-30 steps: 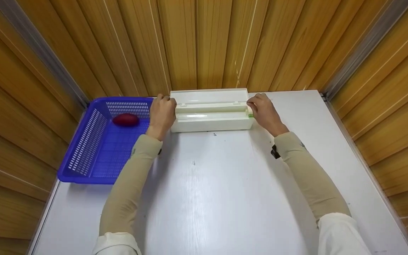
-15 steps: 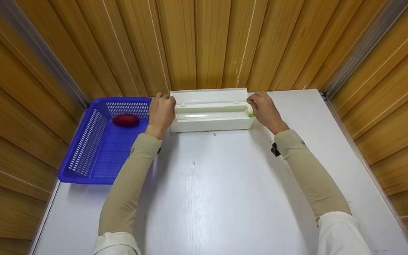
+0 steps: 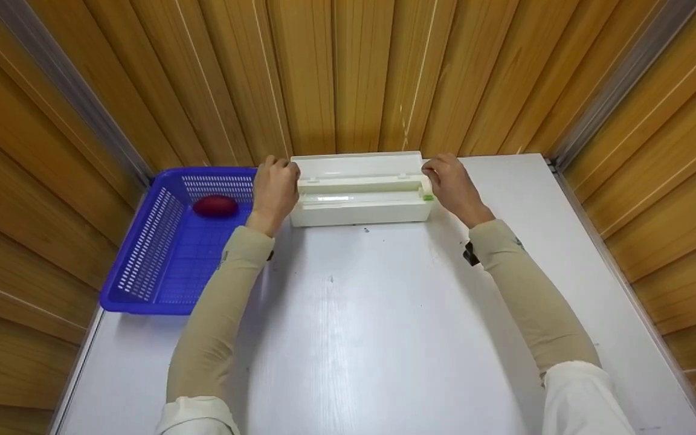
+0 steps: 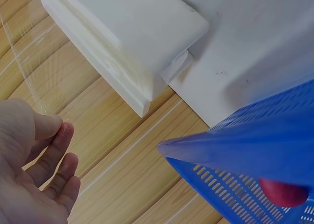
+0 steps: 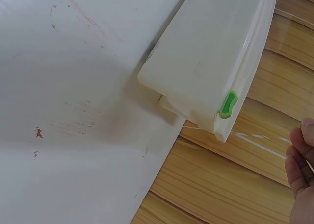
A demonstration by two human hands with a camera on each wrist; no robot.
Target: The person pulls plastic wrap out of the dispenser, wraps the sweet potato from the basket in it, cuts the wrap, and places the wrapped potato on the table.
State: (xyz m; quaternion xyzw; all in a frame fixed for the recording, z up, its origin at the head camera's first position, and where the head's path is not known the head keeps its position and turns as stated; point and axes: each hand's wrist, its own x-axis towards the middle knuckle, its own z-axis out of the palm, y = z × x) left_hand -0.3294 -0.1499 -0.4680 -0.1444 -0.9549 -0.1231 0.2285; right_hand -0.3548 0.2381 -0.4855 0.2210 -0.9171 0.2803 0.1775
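Head view, nearest first: two beige sleeves (image 3: 215, 314) run up a white table (image 3: 372, 338) to a cream wrap dispenser box (image 3: 361, 205) lying crosswise at the table's far edge, against a wood-panelled wall (image 3: 348, 72). The left hand (image 3: 274, 190) sits at the box's left end and the right hand (image 3: 452, 184) at its right end, each with fingers curled toward the raised lid (image 3: 357, 163); from this view contact looks likely but is not resolved.

Left wrist view: the left hand (image 4: 34, 180) appears with fingers (image 4: 59, 153) loosely bent and apart from the box (image 4: 132, 33), holding nothing rigid; a sheet of clear film (image 4: 22, 62) stretches from beside the fingertips toward the box, and whether it is pinched cannot be told.

Right wrist view: only the fingertips (image 5: 299, 165) of the right hand show, curled, just beyond the box's end, where a green tab (image 5: 227, 104) sits on the rim; a faint film edge runs toward them, and a grip cannot be confirmed.

Outward of the left hand stands a blue basket (image 3: 161, 260), touching or nearly touching the wrist, with a red fruit (image 3: 215, 206) in its far part
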